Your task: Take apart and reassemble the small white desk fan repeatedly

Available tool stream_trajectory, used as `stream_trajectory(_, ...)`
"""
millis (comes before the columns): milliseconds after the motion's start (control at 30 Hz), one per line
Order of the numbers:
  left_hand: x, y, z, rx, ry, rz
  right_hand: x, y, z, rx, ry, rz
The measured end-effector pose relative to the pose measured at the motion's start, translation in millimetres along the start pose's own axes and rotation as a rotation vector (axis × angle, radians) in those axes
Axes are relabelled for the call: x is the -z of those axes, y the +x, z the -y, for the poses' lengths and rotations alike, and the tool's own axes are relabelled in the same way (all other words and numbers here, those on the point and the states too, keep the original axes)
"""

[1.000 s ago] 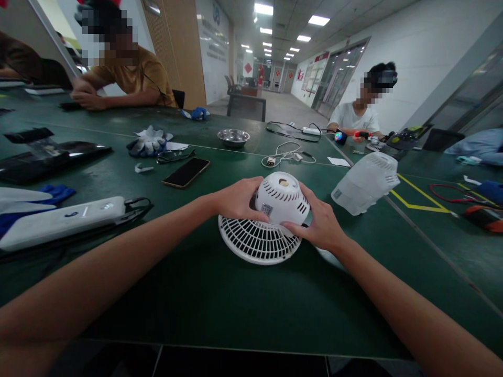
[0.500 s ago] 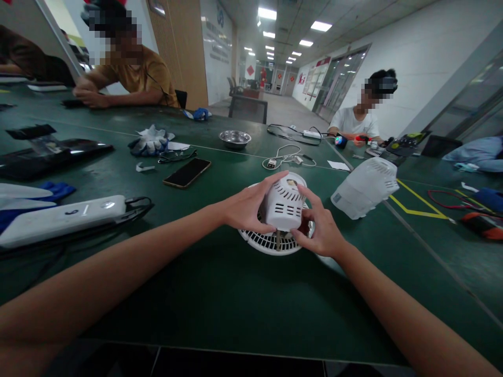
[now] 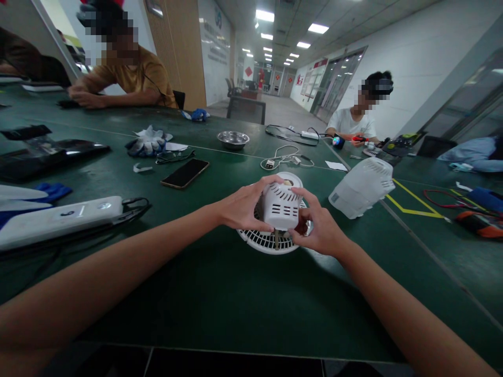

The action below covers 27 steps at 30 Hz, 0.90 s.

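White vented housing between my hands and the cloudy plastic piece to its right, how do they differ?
The vented housing is opaque; the cloudy plastic piece looks translucent. The housing is held by the left hand and right hand, while the plastic piece rests untouched on the table. Both are whitish.

Rectangular ceiling panels (image 3: 265, 15) lit the room from above and burned out to plain white. The foreground of the green surface (image 3: 220, 303) was dim, with soft shadow beside the right forearm (image 3: 393, 298). The white vented housing (image 3: 281, 202) stood out brightly; glints marked the metal bowl (image 3: 233, 139). Wide-angle distortion stretched the edges, and distant detail was soft.
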<state>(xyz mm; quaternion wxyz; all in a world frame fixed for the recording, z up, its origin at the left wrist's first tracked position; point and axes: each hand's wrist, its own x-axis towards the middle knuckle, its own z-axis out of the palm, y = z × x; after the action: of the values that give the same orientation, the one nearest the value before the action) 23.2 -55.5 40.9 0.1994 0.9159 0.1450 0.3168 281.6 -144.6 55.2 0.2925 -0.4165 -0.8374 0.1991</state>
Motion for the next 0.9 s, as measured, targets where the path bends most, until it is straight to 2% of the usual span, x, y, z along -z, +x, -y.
stream_trajectory(167, 3.3, 1, 7, -0.043, -0.002, 0.079, 2, -1, 1, 0.007, -0.001, 0.019)
stream_trajectory(533, -0.9, -3, 1, 0.043, 0.059, 0.027, 0, 1, -5, 0.022, -0.044, 0.020)
stream_trajectory(600, -6.6, -2, -3, 0.082, 0.113, -0.013, -3, 1, -9, 0.020, -0.110, -0.025)
stream_trajectory(767, -19.9, -1, -11, 0.186, 0.359, -0.087, -11, 3, -24, 0.066, -0.289, -0.246)
stream_trajectory(900, -18.0, -2, -13, 0.082, 0.610, -0.066, -6, 5, -37, 0.088, -0.309, -0.306)
